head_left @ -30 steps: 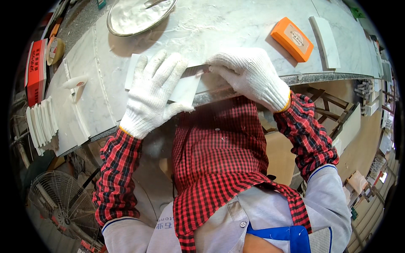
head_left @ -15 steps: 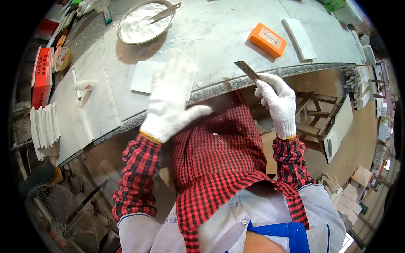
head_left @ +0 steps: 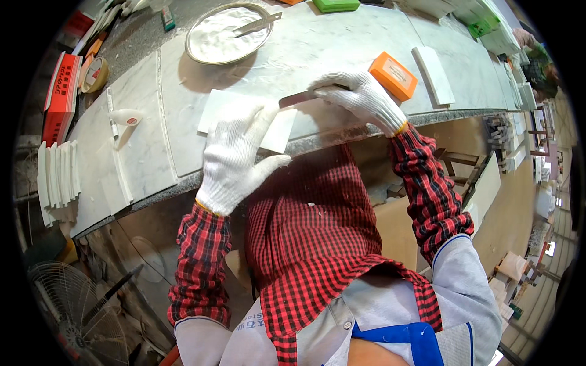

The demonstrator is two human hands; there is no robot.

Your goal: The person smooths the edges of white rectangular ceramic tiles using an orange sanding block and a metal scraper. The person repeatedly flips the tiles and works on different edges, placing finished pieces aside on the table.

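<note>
My left hand (head_left: 235, 152), in a white knit glove, lies flat over a small white tile (head_left: 281, 131) at the bench's front edge, fingers extended and thumb out to the side. The glove covers the middle of the tile. My right hand (head_left: 363, 100), gloved too, is closed round a thin dark snap-off knife blade (head_left: 295, 99). The blade points left, its tip at the tile's far edge beside my left fingertips; whether it touches cannot be made out. Beyond stands a metal bowl (head_left: 187, 46) of white paste or powder, with another such blade (head_left: 259, 24) lying in it.
On the marble bench (head_left: 329, 43) an orange box (head_left: 394, 76) and a long white tile (head_left: 433, 76) lie at the right. A paper-like roll (head_left: 127, 117), a red box (head_left: 61, 97) and stacked white strips (head_left: 59, 174) are at the left. A fan (head_left: 79, 311) stands lower left.
My right hand has swung left over the bench, bringing the blade from beyond the front edge to the tile. My left hand has settled on the tile and is no longer blurred.
</note>
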